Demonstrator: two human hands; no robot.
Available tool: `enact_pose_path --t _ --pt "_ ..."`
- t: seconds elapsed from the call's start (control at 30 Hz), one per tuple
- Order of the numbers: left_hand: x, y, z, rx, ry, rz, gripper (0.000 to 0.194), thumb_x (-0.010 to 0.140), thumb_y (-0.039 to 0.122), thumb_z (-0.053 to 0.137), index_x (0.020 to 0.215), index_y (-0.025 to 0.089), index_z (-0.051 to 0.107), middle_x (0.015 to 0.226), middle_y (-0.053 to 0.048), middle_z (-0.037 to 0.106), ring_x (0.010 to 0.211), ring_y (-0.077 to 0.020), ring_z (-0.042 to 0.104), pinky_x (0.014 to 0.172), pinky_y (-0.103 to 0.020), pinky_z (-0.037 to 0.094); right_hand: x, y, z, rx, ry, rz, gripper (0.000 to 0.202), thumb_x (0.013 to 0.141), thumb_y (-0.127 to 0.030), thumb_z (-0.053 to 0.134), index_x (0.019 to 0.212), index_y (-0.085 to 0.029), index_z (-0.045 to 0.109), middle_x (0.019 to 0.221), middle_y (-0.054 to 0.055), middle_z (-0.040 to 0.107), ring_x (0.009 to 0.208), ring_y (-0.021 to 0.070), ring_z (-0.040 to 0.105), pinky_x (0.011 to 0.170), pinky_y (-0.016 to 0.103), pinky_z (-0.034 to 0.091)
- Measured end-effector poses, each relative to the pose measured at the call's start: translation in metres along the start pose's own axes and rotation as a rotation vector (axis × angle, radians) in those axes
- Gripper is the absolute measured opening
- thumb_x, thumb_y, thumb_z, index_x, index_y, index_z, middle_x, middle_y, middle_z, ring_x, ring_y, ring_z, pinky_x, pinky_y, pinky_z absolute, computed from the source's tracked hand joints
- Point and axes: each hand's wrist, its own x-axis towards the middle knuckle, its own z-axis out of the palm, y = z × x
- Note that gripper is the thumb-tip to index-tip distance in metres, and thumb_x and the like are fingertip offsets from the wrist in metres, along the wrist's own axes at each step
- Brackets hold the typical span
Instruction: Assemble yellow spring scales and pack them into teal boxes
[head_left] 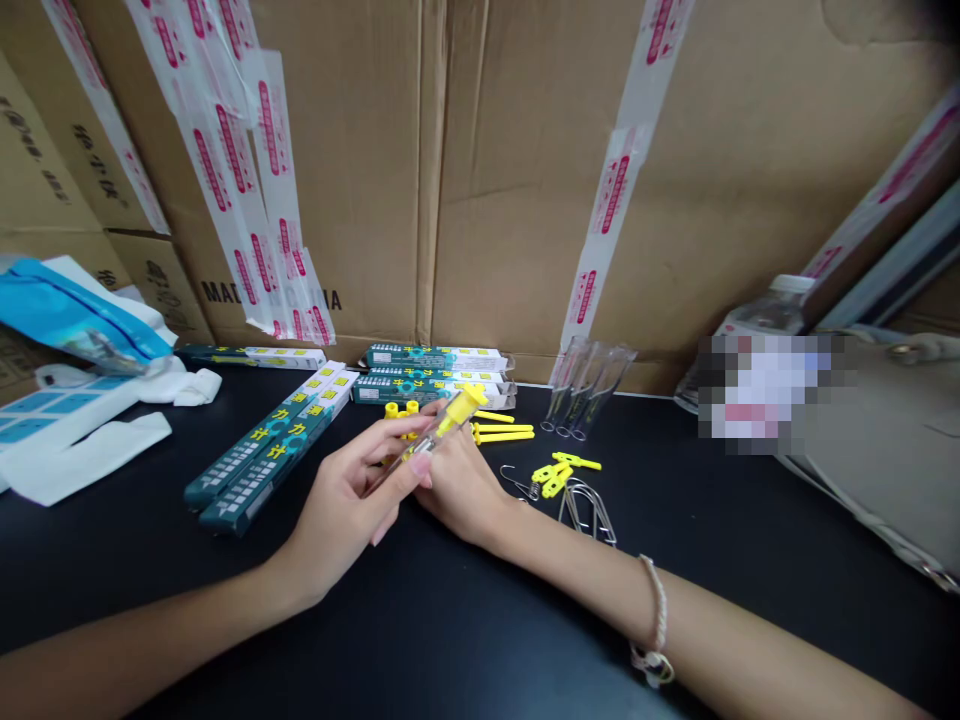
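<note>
My left hand (341, 500) is closed round a clear spring scale tube (424, 445), tilted up to the right with a yellow cap (471, 397) at its upper end. My right hand (461, 480) lies just behind the tube, its fingers mostly hidden by my left hand and the tube. Small yellow caps (401, 412) show beyond my hands. To the right lie long yellow rods (506, 433), flat yellow pieces (553, 478), metal hooks (589, 510) and a small coiled spring (534, 491). A few empty clear tubes (574, 400) lean on the cardboard behind.
Green and white printed boxes (277, 440) lie left of my hands, with more boxes (431, 375) along the cardboard wall (525, 180). A plastic bottle (769, 310) and a grey bag (885, 440) stand at right. White wrapping and a blue packet (75, 310) are at left.
</note>
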Motion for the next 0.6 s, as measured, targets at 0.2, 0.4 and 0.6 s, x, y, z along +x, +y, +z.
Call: enact_pose_path --t 0.2,0.4,0.6 --pt "0.0 -0.002 -0.002 0.035 -0.009 0.011 0.04 0.088 0.043 0.065 0.12 0.02 0.06 0.076 0.001 0.065 0.034 -0.0004 0.037 0.03 -0.014 0.025 -0.008 -0.004 -0.004 0.008 0.012 -0.045 0.022 0.091 -0.01 0.047 0.094 -0.018 0.067 0.109 0.012 0.067 0.104 0.0297 0.052 0.09 0.05 0.043" --pt "0.001 -0.006 -0.005 0.139 0.002 -0.001 0.042 0.087 0.045 0.065 0.122 0.021 0.062 0.078 0.0 0.064 0.039 -0.002 0.038 0.035 -0.014 0.027 -0.048 -0.023 -0.038 0.144 -0.026 -0.1 0.021 0.099 -0.018 0.045 0.103 -0.015 0.066 0.103 0.012 0.071 0.101 0.0273 0.057 0.089 0.044 0.051" --pt "0.003 -0.008 -0.004 0.252 -0.044 -0.012 0.042 0.084 0.042 0.068 0.12 0.02 0.067 0.077 0.0 0.061 0.042 -0.0043 0.04 0.037 -0.018 0.03 -0.078 -0.005 -0.065 0.53 0.247 0.413 0.014 0.095 -0.025 0.059 0.106 -0.024 0.066 0.101 0.004 0.074 0.088 0.0185 0.069 0.084 0.033 0.058"
